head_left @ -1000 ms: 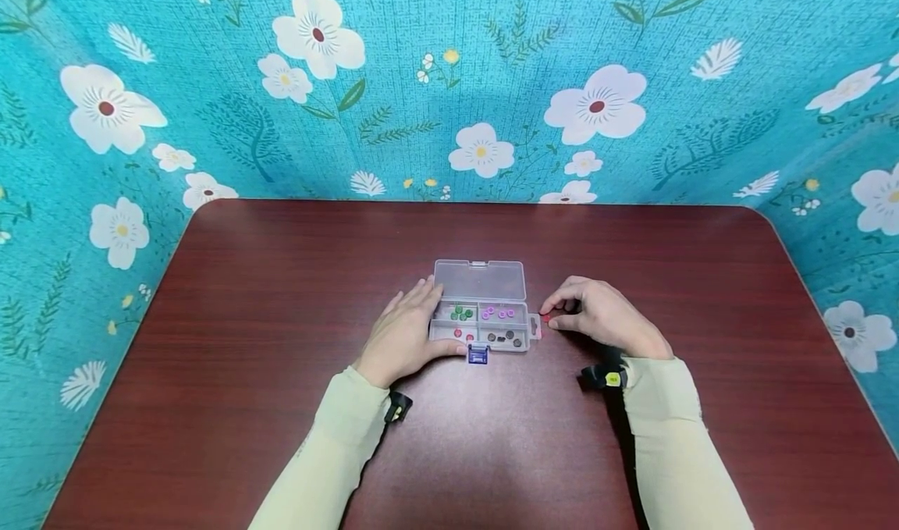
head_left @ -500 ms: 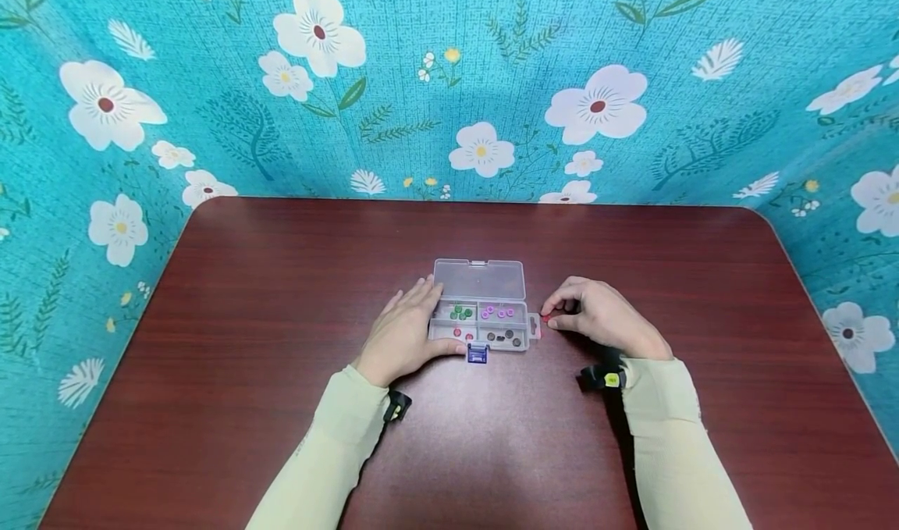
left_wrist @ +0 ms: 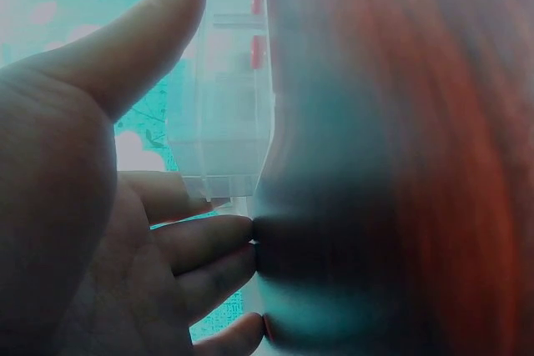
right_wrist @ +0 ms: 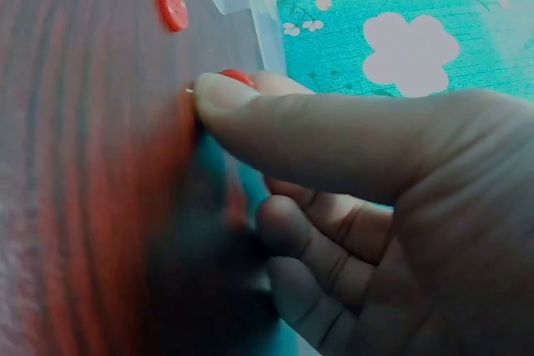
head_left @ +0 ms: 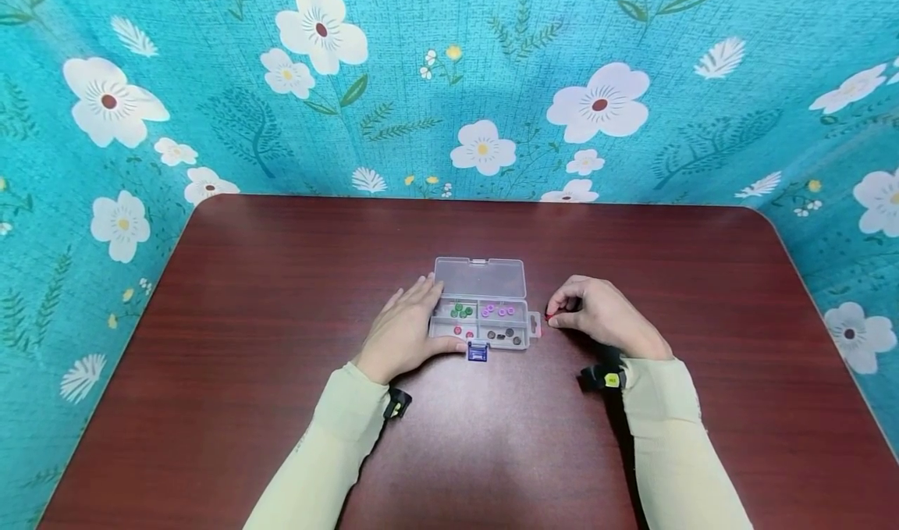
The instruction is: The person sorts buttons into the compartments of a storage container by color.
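Observation:
In the head view, a clear plastic compartment box (head_left: 527, 325) lies on the table with its lid (head_left: 481, 278) folded back. Green buttons (head_left: 461, 311), purple buttons (head_left: 502, 311), red buttons (head_left: 458, 330) and dark buttons (head_left: 517, 340) sit in separate compartments. My left hand (head_left: 400, 331) rests against the box's left end, thumb along the front edge, fingers fairly straight. Just right of the box, my right hand (head_left: 602, 316) pinches a red button (right_wrist: 238, 77) between thumb and forefinger, mostly covered by the fingertips. Another red button (right_wrist: 173, 8) lies on the table beside the box.
A blue latch (head_left: 477, 351) sticks out from the box's front, and a clear hanging tab (head_left: 535, 325) from its right end. The dark red wooden table (head_left: 281, 280) reaches back to a turquoise flowered cloth (head_left: 414, 85).
My right fingertips have closed around the red button and drawn it slightly right, away from the tab. The left hand and box stay in place.

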